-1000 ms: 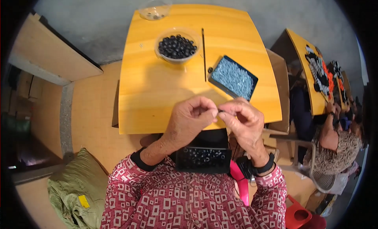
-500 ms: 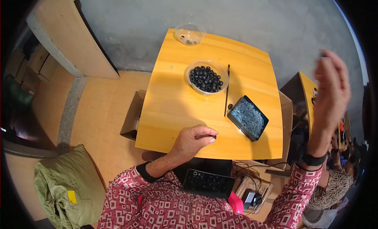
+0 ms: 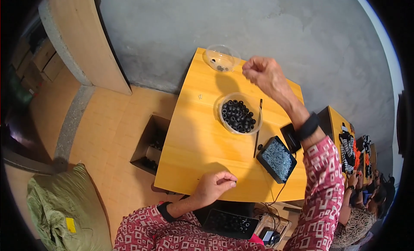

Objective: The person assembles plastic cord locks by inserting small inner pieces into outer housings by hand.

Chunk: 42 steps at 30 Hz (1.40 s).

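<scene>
My left hand point(image 3: 213, 189) is above the table's near edge. Its thumb and forefinger pinch a small black piece point(image 3: 235, 181), mostly hidden. My right hand point(image 3: 266, 75) is raised over the far right of the table, fingers curled into a pinch. Whatever it may hold cannot be made out. Below it stands a clear plastic bowl point(image 3: 223, 122) of black round beads point(image 3: 238, 117) with holes. Beside that bowl lie a thin black rod point(image 3: 256, 144) and one loose bead point(image 3: 260, 147). A black tray point(image 3: 281, 179) holds many tiny pale, glassy pieces point(image 3: 276, 159).
A second clear bowl point(image 3: 223, 48) with a few small pieces is at the table's point(image 3: 196, 143) far edge. A black device point(image 3: 291, 138) is by my right wrist. Left are a cardboard box point(image 3: 140, 158) and a green sack point(image 3: 69, 208). Other people work at right.
My right hand has swung from the far right, inward over the table, near the bowls. My left hand keeps its pinch near the front edge. The view has shifted.
</scene>
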Available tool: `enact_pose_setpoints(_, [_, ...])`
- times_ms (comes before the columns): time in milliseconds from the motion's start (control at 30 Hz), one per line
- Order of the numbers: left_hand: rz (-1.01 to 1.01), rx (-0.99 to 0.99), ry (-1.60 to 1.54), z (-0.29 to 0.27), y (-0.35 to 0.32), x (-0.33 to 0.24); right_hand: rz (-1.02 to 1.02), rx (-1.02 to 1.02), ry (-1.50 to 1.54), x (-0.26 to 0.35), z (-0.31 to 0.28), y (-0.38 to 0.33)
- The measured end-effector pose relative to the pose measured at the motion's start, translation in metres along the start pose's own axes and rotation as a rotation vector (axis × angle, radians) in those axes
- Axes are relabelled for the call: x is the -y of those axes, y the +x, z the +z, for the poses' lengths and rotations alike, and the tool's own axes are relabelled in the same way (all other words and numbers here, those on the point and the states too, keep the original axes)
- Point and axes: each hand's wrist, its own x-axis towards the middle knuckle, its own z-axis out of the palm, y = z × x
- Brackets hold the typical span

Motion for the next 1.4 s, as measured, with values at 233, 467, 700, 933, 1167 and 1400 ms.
enact_pose_setpoints(233, [0.015,0.020,0.054,0.001,-0.002,-0.001,-0.091,-0.292,-0.248,-0.050,0.005,0.073])
enact_pose_setpoints(467, [0.073,0.002,-0.004,-0.006,-0.001,0.005,-0.060,-0.017,-0.187,-0.018,-0.023,-0.030])
enact_pose_setpoints(700, [0.055,0.047,-0.048,-0.001,0.009,0.019,0.176,-0.060,-0.373,-0.026,-0.070,-0.163])
enact_pose_setpoints(933, [0.076,0.016,-0.201,0.002,0.009,0.023,0.251,-0.085,-0.385,-0.058,-0.080,-0.210])
enact_pose_setpoints(1167, [0.078,-0.010,-0.216,0.003,0.010,0.018,0.184,0.002,-0.426,-0.079,-0.061,-0.214])
enact_pose_setpoints(1400, [0.064,-0.036,-0.190,0.002,0.007,0.014,0.074,0.076,-0.535,-0.105,-0.019,-0.210])
